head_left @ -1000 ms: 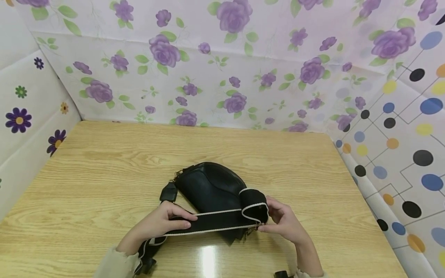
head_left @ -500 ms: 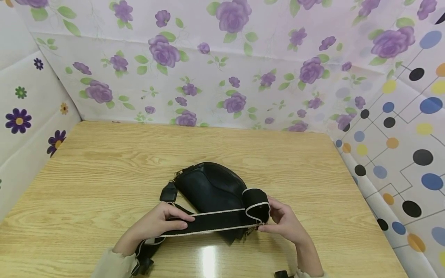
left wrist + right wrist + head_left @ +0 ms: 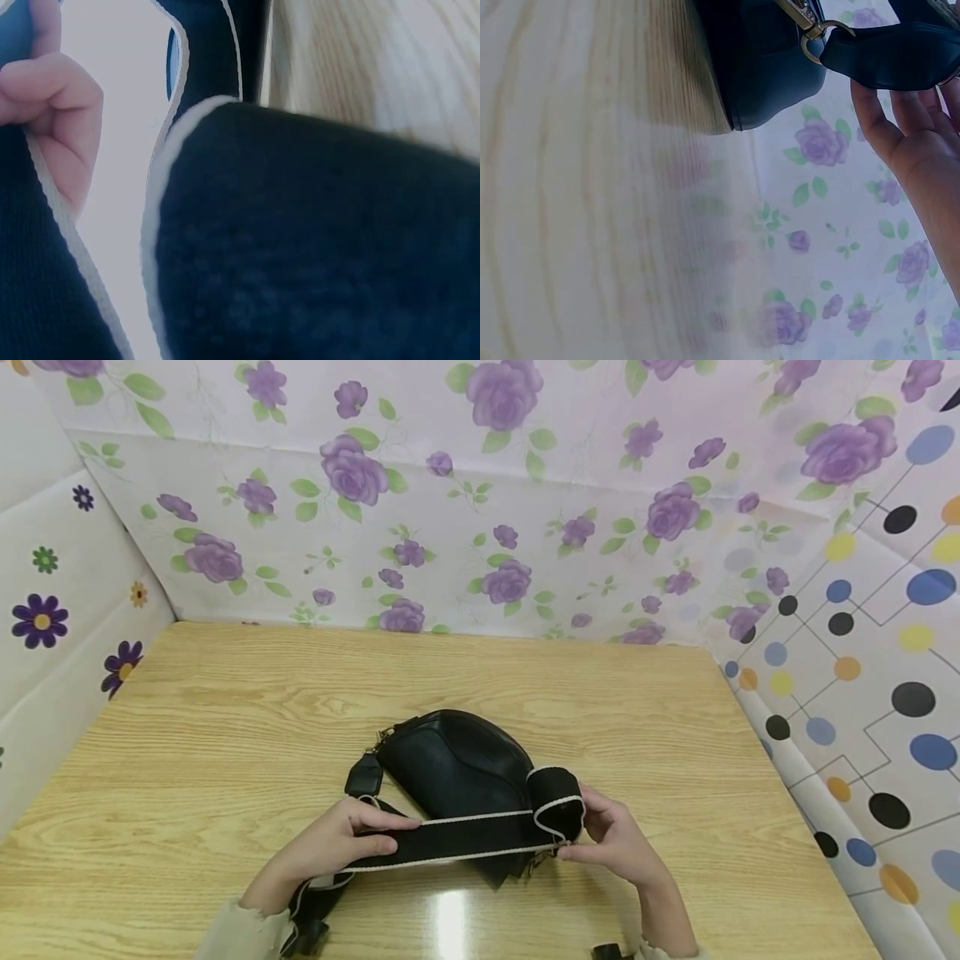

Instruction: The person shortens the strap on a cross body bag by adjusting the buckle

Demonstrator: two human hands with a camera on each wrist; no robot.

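Note:
A black shoulder bag [image 3: 450,760] lies on the table, its wide black strap [image 3: 472,839] with cream edges stretched across its front. My left hand [image 3: 322,852] pinches the strap between thumb and fingers; in the left wrist view, curled fingers of that hand [image 3: 64,97] show beside a large fold of strap [image 3: 315,225]. At the bag's right end, my right hand [image 3: 618,839] grips the strap where it curls into a loop [image 3: 551,785]. The right wrist view shows its fingers under a black leather tab [image 3: 892,56], joined to the bag by a brass-coloured ring [image 3: 810,46].
Another leather tab [image 3: 364,775] hangs from the bag's left end. More strap bunches below my left wrist, by a small black piece [image 3: 309,937]. The wood-grain table [image 3: 225,710] meets a floral backdrop [image 3: 450,527] behind and a dotted one [image 3: 862,693] at right.
My left hand has shifted slightly to the left with its hold on the strap. The strap's loop has edged a little to the right. My right hand and the bag have barely moved.

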